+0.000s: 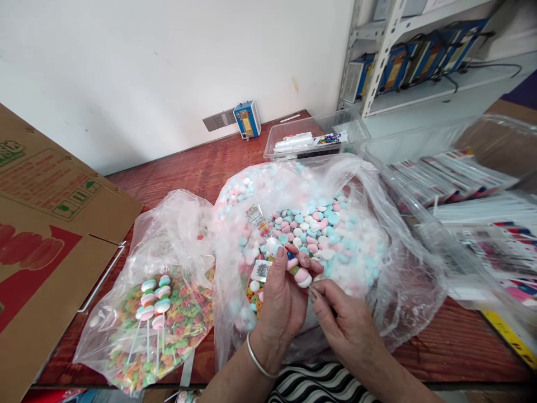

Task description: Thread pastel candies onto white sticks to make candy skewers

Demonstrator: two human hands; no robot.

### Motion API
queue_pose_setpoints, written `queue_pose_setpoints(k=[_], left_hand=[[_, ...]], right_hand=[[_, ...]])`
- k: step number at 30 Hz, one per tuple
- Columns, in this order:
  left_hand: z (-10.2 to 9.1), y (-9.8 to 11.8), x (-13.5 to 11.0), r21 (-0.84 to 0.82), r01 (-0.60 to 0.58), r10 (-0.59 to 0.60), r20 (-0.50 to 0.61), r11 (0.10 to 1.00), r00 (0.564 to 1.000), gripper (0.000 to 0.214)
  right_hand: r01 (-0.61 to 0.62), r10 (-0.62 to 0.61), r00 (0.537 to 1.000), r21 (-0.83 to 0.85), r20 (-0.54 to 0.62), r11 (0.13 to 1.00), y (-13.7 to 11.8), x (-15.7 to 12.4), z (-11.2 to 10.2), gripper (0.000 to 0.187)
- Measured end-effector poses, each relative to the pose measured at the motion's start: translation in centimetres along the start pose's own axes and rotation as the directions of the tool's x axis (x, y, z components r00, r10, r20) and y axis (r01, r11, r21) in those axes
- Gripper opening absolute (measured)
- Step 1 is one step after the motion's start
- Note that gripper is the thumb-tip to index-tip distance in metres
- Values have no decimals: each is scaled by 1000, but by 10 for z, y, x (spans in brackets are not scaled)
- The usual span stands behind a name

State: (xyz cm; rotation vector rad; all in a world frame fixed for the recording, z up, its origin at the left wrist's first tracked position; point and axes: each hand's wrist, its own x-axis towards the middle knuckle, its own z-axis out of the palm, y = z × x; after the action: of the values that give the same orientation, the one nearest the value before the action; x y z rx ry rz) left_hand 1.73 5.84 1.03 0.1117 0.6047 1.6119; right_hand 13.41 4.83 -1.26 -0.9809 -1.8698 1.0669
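My left hand [282,296] is closed round a small bunch of pastel candies [302,276] and a thin packet strip with printed labels [260,270]. My right hand [342,316] pinches its fingertips together just below the candies, on something too small to make out, perhaps a stick. Both hands hover over the near edge of a large clear plastic bag [377,201] full of pink, blue and white round candies [319,232]. A silver bangle [257,358] sits on my left wrist.
A second clear bag [168,224] of colourful ring candies lies at the left, with finished candy sticks [153,305] on it. A cardboard box flap [46,224] is far left. Clear plastic bins [348,126] with wrappers stand behind and to the right [482,184]. A metal shelf [386,50] stands at the back.
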Motion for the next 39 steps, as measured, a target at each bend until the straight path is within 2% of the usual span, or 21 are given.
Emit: queue_pose_setpoints(k=[4,7,9,11,13,15,17,19,21,23,25,26,28,32,35,37,39], left_hand=[[2,23,12,16,-79,80,-33,997,996,39],[7,38,21,27,-114,114,-1,993,994,23],[11,39,23,9,-119,120,-28,993,992,16],[16,34,20,-8,-124,122,-143,992,982,18],[19,25,16,6,-127,124,-252,992,960,23],[20,15,9,43,-123,130,-281,991,951,27],[19,7,3,78,-105,123,-268,991,956,31],[16,4,-2,87,-93,112,-248,992,962,33],[13,7,-2,55,-83,92,-196,995,976,32],[8,14,1,25,-66,68,-109,998,992,32],[5,22,6,45,-74,75,-25,996,997,30],[4,25,8,66,-89,90,-4,994,996,28],[4,28,12,84,-121,123,-15,989,992,21],[10,25,12,15,-98,99,-135,995,986,20],[14,20,9,-42,-97,89,-170,994,981,28],[15,16,9,-34,-116,107,-195,993,975,31],[14,13,8,12,-137,136,-226,991,965,32]], right_hand=[[-38,31,994,69,101,997,-1,0,-3,24],[-124,89,982,208,168,970,-2,-2,-2,27],[-145,106,981,255,162,956,-1,-3,2,28],[-101,80,990,192,117,976,0,-6,5,26],[-15,12,998,41,55,999,2,-7,9,23],[57,-57,998,-92,7,994,3,-8,11,20],[66,-67,998,-110,-5,992,3,-8,12,19],[1,-1,1000,-14,20,1000,3,-5,10,22],[-117,104,990,154,91,981,3,-3,7,26],[-265,203,957,341,207,902,4,-2,4,32],[-392,262,911,476,318,787,5,-2,2,36],[-433,280,894,509,350,744,6,-2,2,38],[-457,296,883,526,364,717,7,-3,2,40],[-390,264,911,449,317,804,4,-4,2,41],[-281,207,947,327,245,902,2,-5,0,37],[-166,136,977,185,165,969,1,-6,0,32],[13,-11,998,-43,66,999,2,-7,1,28]])
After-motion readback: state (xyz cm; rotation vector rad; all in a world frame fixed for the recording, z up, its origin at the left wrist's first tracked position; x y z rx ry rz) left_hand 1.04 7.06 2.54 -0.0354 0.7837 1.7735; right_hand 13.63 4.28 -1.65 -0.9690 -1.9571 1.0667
